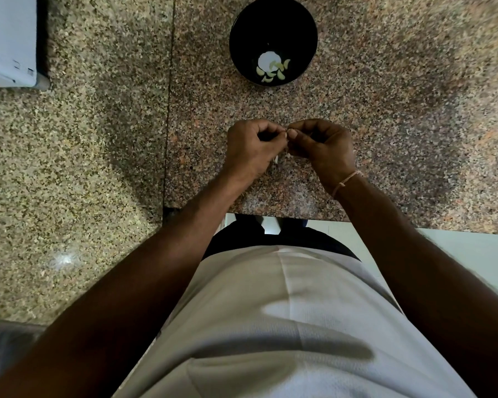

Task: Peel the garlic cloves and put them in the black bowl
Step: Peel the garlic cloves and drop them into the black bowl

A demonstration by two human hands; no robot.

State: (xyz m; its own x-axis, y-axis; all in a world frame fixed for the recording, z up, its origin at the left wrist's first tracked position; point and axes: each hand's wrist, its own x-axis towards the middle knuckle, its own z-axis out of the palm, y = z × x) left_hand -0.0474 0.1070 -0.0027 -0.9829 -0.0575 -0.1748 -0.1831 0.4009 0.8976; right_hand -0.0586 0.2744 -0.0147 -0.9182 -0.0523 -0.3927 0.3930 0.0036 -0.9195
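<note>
**Head view: garlic clove in hand, peeling under way**

Head view, looking straight down over a speckled granite worktop (385,139).

Item 1, garlic clove (287,135): count one, pinched between the fingertips of both hands, raised just above the worktop and well short of the bowl. Mostly hidden by fingers; only a pale sliver visible. Judged very light, firm under a dry papery skin, liable to turn slick once bared. Best held at the two ends, with a nail worked under the skin at the root end. Hard squeezing unwise: likely to shoot out of the grip.

Item 2, left hand (250,147): count one, fingers curled, thumb and forefinger pinching the clove from the left.

Item 3, right hand (322,145): count one, fingers curled, thumb and forefinger pinching the same clove from the right, tips meeting those of the left. Thin thread band (346,180) at the wrist.

Item 4, black bowl (273,38): count one, round, upright, further along the worktop beyond the hands. Inside: peeled cloves (273,71), about six, pale yellow-green, gathered at the near side of the floor; exact count uncertain where overlapping. Bright white patch beside them, possibly glare.

Item 5, pale scrap (276,160) below the hands: count one, probably a skin or a second clove; too small to tell.

Item 6, white appliance (9,41): count one, at the far left corner, partly out of frame.
</note>
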